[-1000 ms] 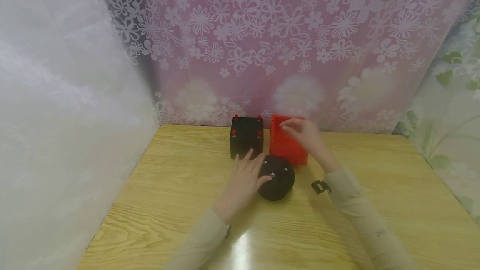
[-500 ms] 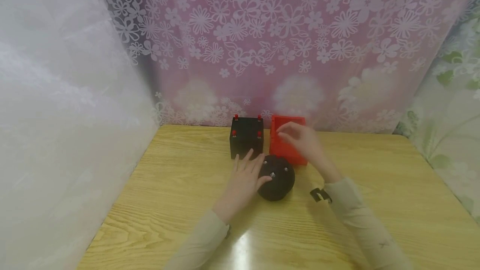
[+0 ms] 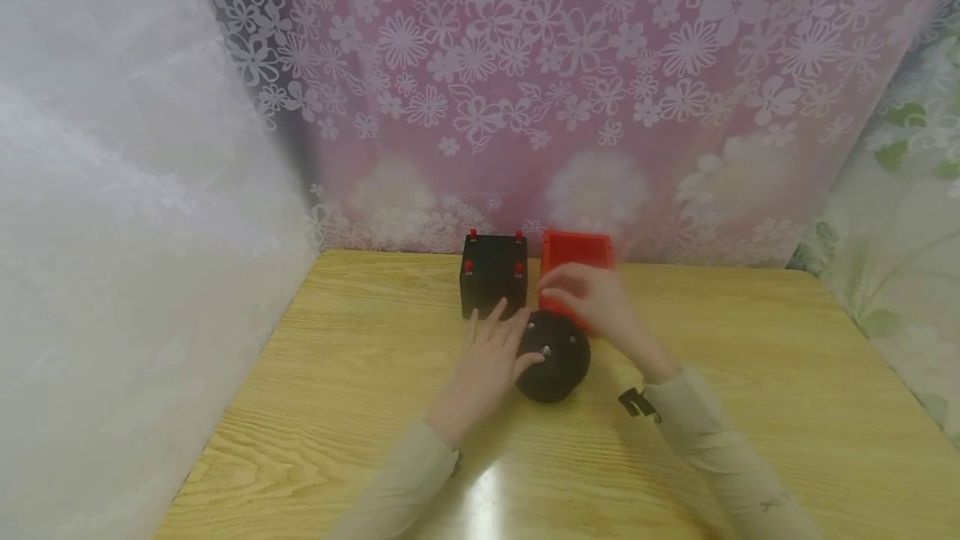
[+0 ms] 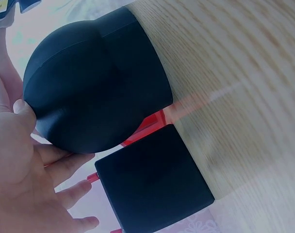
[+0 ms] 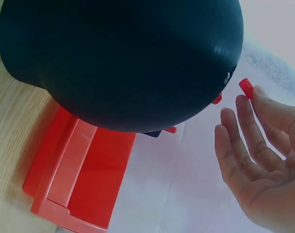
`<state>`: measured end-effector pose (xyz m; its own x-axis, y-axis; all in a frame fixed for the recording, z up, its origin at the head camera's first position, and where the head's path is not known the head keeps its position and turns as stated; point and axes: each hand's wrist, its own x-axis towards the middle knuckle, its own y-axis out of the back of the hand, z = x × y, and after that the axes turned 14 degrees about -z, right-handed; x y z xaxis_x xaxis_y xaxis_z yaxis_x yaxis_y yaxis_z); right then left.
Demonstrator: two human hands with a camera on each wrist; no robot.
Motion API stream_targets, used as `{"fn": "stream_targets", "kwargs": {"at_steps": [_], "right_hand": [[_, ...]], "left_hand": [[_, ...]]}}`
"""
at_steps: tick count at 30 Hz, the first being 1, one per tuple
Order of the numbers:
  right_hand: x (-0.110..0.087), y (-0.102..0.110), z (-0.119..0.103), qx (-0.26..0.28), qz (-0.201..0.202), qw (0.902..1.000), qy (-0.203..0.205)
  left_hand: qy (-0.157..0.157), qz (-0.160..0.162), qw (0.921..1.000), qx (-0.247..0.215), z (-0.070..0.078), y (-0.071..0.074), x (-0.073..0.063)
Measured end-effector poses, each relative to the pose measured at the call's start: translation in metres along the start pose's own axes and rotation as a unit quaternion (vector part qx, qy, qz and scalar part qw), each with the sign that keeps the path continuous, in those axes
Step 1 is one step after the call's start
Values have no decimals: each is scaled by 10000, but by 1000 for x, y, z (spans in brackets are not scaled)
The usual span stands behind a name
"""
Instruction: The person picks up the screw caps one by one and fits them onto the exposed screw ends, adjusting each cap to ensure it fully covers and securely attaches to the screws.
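In the right wrist view, my right hand (image 5: 269, 160) pinches a small red cap (image 5: 245, 88) between thumb and index finger. The head view has this hand (image 3: 596, 300) over the near part of the red open box (image 3: 577, 250), close behind the round black body (image 3: 557, 369). Small silver fittings sit on top of that body. My left hand (image 3: 478, 377) rests on its left side, fingers spread and thumb over its top. In the left wrist view, the fingers reach between the round body (image 4: 84, 87) and the black box (image 4: 152, 179).
The black box (image 3: 493, 282) bears several red caps (image 3: 519, 268) on its top corners, left of the red box. All stand on a wood-grain table (image 3: 337, 373). Behind it hangs a pink flowered curtain (image 3: 480, 90); pale sheets flank both sides.
My right hand has moved back toward me and slightly left, from over the middle of the red box to its near part by the round body. My left hand has stayed in place.
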<state>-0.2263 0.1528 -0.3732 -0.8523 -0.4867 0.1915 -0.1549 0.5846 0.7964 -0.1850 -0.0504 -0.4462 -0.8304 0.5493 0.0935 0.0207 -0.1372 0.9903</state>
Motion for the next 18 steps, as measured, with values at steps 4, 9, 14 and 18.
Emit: {"fn": "stream_targets", "kwargs": {"at_steps": [4,9,14,18], "right_hand": [[-1,-4,-4,-359,-108,9987,351],[-3,-9,-7,-655,-272,9956,614],[-4,-13,-7,-905,-305,9932,661],[-5,-16,-9,-1086,-326,9913,663]], "left_hand": [[-11,18,10000,51,-1,-1,0],[-40,71,9999,111,-1,-2,0],[-43,67,9998,184,-1,-1,-1],[-29,44,9998,216,-1,-1,-1]]}}
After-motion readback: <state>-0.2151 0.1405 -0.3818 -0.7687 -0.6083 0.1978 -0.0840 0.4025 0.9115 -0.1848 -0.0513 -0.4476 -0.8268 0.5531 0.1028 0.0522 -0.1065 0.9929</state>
